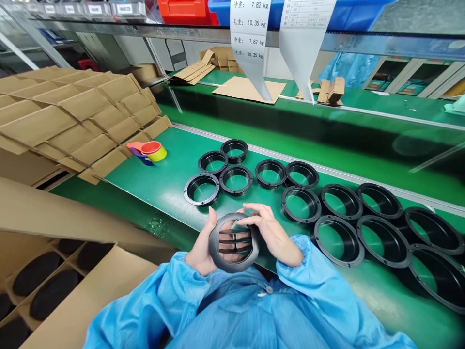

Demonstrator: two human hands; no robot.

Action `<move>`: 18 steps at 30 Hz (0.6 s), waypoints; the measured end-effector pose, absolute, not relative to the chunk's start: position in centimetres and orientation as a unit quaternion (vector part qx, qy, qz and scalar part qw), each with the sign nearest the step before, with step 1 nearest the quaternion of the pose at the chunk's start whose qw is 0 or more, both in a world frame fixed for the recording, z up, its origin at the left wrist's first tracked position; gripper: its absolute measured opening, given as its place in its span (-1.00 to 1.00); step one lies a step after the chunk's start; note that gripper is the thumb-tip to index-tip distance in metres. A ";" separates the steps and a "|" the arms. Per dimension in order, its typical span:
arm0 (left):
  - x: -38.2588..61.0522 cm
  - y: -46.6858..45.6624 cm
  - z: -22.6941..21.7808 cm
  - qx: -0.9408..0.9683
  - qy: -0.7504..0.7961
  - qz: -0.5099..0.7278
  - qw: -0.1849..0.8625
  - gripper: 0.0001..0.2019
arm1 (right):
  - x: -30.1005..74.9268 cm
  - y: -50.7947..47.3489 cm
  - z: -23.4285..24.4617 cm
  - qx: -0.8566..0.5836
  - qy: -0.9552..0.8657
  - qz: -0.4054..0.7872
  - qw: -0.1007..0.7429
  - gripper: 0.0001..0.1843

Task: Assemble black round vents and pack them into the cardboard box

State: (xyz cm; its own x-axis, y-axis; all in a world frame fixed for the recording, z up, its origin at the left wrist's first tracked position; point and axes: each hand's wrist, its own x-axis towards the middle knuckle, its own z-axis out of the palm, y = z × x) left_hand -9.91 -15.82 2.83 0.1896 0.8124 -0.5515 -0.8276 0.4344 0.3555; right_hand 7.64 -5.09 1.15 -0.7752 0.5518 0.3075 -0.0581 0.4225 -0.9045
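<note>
A round black air vent (235, 241) with a wide smooth rim and several cross slats is held up in front of my body, its slatted face towards me. My left hand (202, 246) is closed round its left side, thumb along the rim and fingers behind, partly visible through the slats. At the vent's upper right, my right hand (271, 233) grips the edge, with its fingers reaching over the top of the rim. Several black flanged rings stand on the green bench beyond my hands; the nearest are a ring (186, 194) at left and a ring (284, 211) at right.
Cardboard dividers (72, 111) are stacked at left, beside nested coloured scoops (154, 151). An open carton (90, 295) at lower left holds round black parts in compartments. Printed paper labels (250, 43) hang from the overhead shelf with red and blue bins.
</note>
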 end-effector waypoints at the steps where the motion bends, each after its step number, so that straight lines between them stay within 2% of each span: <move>1: -10.0 -15.9 2.8 -0.010 0.357 0.532 0.768 -0.15 | 7.7 -5.1 1.3 -0.163 -0.782 0.521 0.301 -0.37; 6: -10.7 -16.0 2.8 -0.021 0.364 0.537 0.761 -0.18 | 7.8 -5.4 1.5 -0.181 -0.778 0.524 0.297 -0.32; 18: -11.6 -16.5 2.7 -0.074 0.391 0.546 0.737 -0.18 | 7.4 -6.9 1.6 -0.148 -0.816 0.484 0.280 -0.34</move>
State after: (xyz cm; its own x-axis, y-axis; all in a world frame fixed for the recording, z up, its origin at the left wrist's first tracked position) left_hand -11.57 -16.46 2.69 0.0988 0.7468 -0.6577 -0.8630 0.3933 0.3169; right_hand 7.39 -6.89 1.64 -0.7998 0.5117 0.3138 -0.0304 0.4876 -0.8725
